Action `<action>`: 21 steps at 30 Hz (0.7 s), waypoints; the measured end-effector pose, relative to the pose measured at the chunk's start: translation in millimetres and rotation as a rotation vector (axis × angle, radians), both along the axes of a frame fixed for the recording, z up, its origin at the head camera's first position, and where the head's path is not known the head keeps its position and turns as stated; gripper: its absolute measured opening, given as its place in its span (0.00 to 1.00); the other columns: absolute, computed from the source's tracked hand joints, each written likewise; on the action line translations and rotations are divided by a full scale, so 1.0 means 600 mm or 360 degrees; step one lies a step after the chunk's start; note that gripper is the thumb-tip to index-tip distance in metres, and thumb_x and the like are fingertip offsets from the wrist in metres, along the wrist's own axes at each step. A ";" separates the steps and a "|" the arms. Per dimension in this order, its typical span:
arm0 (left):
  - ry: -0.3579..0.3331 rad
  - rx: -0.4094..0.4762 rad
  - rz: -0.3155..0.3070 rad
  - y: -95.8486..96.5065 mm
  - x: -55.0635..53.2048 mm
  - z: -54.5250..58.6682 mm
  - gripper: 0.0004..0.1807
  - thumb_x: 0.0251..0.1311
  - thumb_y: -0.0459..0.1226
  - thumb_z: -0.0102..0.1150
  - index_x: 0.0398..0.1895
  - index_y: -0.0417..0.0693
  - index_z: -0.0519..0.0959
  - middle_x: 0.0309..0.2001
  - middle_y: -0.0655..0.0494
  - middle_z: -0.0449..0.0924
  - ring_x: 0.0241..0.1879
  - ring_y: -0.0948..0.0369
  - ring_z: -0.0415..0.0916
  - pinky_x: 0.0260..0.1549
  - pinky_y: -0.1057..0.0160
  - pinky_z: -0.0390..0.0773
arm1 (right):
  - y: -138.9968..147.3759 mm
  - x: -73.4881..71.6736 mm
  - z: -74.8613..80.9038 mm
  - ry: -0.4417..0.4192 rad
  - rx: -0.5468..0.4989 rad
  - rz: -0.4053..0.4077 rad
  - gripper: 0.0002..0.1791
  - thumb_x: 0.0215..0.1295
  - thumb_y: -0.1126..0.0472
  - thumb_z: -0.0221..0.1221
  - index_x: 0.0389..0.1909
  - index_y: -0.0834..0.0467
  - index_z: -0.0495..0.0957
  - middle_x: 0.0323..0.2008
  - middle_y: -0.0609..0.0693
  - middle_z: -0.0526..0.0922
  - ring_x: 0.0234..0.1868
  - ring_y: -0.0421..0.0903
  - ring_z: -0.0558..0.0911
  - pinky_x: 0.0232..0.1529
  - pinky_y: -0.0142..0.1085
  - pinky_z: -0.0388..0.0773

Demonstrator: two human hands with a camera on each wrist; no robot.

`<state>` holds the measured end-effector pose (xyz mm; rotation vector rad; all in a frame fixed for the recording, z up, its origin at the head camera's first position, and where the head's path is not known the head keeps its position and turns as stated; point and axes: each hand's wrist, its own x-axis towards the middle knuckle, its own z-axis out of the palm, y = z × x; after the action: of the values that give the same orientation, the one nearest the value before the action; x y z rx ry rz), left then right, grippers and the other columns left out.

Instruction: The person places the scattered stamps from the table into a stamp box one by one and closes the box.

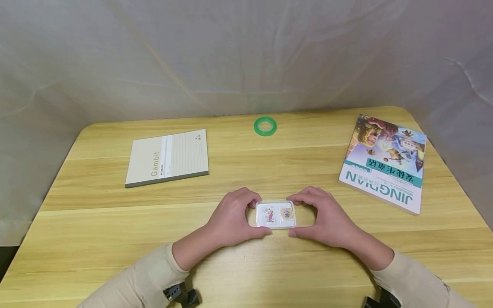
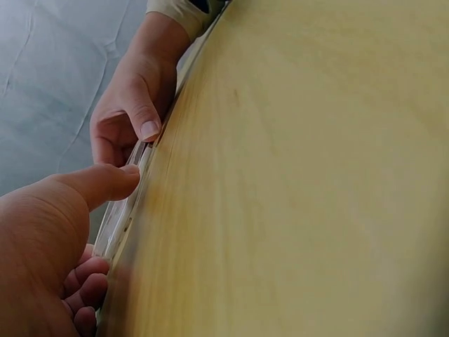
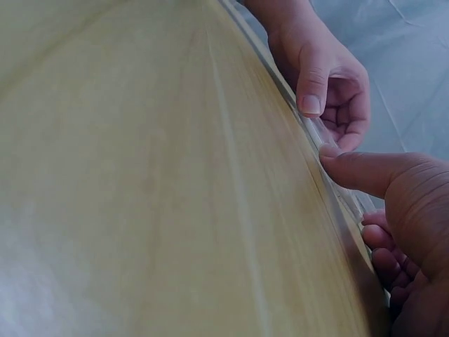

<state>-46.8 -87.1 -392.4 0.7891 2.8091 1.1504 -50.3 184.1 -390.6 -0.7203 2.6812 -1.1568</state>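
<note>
Both hands hold a small, flat, clear-edged rectangular case (image 1: 275, 220) close over the table in the head view. Inside its white face show a picture of a colourful figure and a smaller tan square with a dark emblem. The left hand (image 1: 232, 218) pinches the left end, thumb on the near edge and fingers on the far edge. At the opposite end, the right hand (image 1: 330, 217) grips the same way. Each wrist view shows the case nearly edge-on, its transparent side (image 2: 121, 221) between thumb and fingers and its face hidden.
On the wooden table (image 1: 246, 265), a beige notebook (image 1: 167, 158) lies at the left and a green tape roll (image 1: 265, 126) at the back middle. An illustrated book (image 1: 385, 162) lies at the right. A grey cloth (image 1: 246, 55) hangs behind the table.
</note>
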 end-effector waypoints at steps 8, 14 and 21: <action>0.0012 -0.0007 -0.0008 0.000 -0.001 0.000 0.31 0.33 0.54 0.84 0.38 0.49 0.79 0.30 0.63 0.73 0.29 0.66 0.68 0.29 0.66 0.72 | -0.001 0.000 0.001 0.0010 0.0070 -0.0004 0.39 0.42 0.41 0.79 0.58 0.48 0.82 0.46 0.37 0.77 0.50 0.43 0.74 0.52 0.48 0.68; -0.0007 -0.0016 0.0000 0.000 0.000 0.002 0.32 0.33 0.54 0.84 0.38 0.48 0.80 0.30 0.63 0.73 0.30 0.65 0.68 0.31 0.66 0.72 | -0.001 0.000 0.001 0.0011 0.0080 0.0007 0.38 0.43 0.43 0.79 0.58 0.48 0.82 0.46 0.37 0.76 0.49 0.43 0.74 0.51 0.48 0.68; 0.0010 -0.0012 -0.0009 0.001 0.000 0.000 0.32 0.32 0.54 0.84 0.38 0.49 0.80 0.29 0.63 0.73 0.29 0.66 0.68 0.31 0.65 0.72 | 0.003 0.000 0.000 0.0028 0.0066 0.0034 0.39 0.44 0.42 0.79 0.59 0.49 0.81 0.45 0.37 0.76 0.47 0.41 0.74 0.49 0.46 0.71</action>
<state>-47.0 -86.6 -392.5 0.8013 2.8124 1.1377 -50.4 185.9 -390.4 -0.7540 2.6962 -1.0912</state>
